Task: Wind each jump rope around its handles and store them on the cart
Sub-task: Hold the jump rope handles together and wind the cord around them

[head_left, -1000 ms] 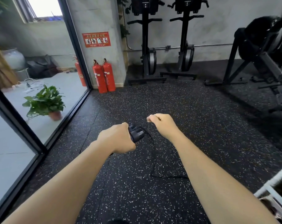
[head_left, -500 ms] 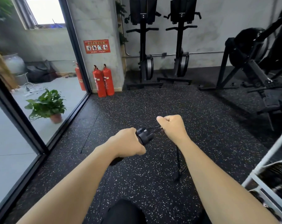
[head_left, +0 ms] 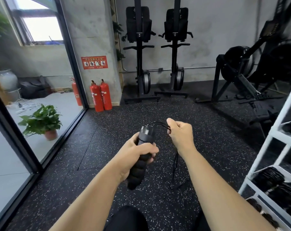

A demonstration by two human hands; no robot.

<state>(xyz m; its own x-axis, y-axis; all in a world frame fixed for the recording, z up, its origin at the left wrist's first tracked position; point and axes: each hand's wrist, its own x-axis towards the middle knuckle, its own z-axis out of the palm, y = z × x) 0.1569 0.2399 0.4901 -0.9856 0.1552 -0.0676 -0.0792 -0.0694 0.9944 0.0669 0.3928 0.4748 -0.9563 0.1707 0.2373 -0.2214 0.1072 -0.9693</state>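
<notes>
Speckled gym floor below, the left hand clamps its fingers round the jump rope handles while the right hand pinches the cord beside them, and slack trailing floorward could snag and loosen the winding.

Gym: speckled rubber floor, upright exercise machines against wall, fan rower, fire extinguishers.

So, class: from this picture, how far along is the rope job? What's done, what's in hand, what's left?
Done: the handles seem gathered in the left hand, with perhaps one turn round them. In hand: the right hand pinches the cord beside the handle tops. Left: most of the cord hangs loose to the floor, and this rope is not on the cart yet.
</notes>
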